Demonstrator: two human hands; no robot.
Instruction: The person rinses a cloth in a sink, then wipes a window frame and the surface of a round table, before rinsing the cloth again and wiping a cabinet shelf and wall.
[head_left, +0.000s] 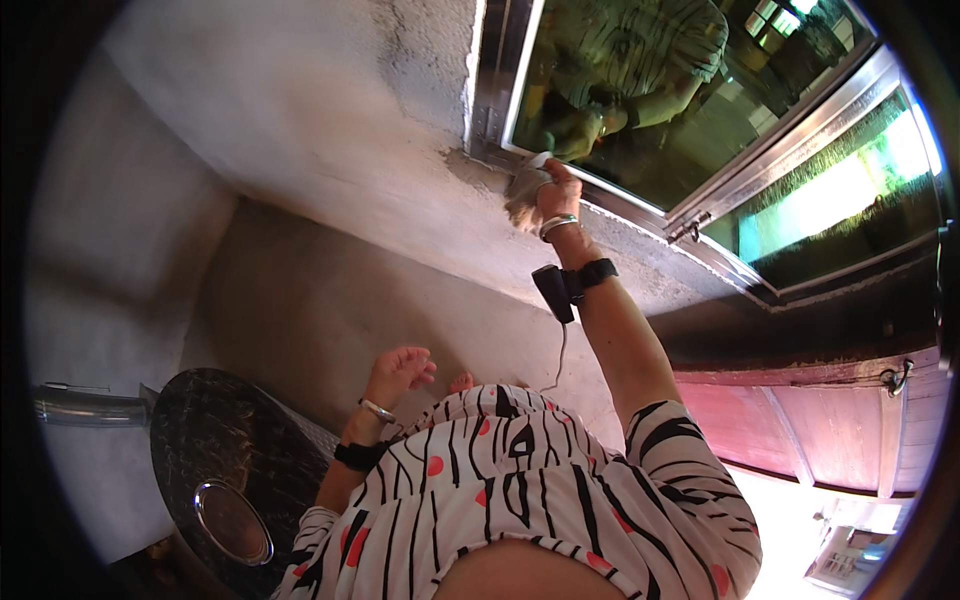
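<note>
My right hand (561, 196) grips a crumpled greyish cloth (527, 196) against the lower metal frame (491, 150) of a window, near its corner. The dark glass pane (637, 142) above it reflects an arm and patterned clothing. A silver bangle and a black strap with a small black device (553, 292) are on my right arm, and a thin cable hangs from the device. Down by my waist, my left hand (400, 371) is loosely curled with nothing visible in it. That wrist bears a bangle and a black band.
At lower left stands a dark marbled oval stove top (232, 442) with a round metal-rimmed plate (234, 523) and a metal flue pipe (94, 409). A window latch (691, 226) juts out at the right. Beyond is a reddish wooden door (817, 420) with a metal handle (896, 377).
</note>
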